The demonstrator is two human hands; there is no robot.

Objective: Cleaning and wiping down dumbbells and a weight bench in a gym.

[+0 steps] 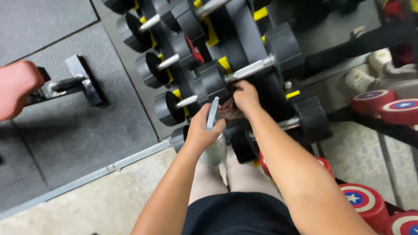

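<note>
The right hand (245,96) is closing its fingers around a dark rag (228,111) and pressing it against the inner face of a black dumbbell (249,69) just above centre frame, whose steel handle is running up and to the right, away from that grip. The left hand (203,131), just below and left, is wrapping around a clear spray bottle (213,148), its nozzle pointing upward toward the rag, while the sloping rack (244,26) of dumbbells is climbing toward the top of the frame.
</note>
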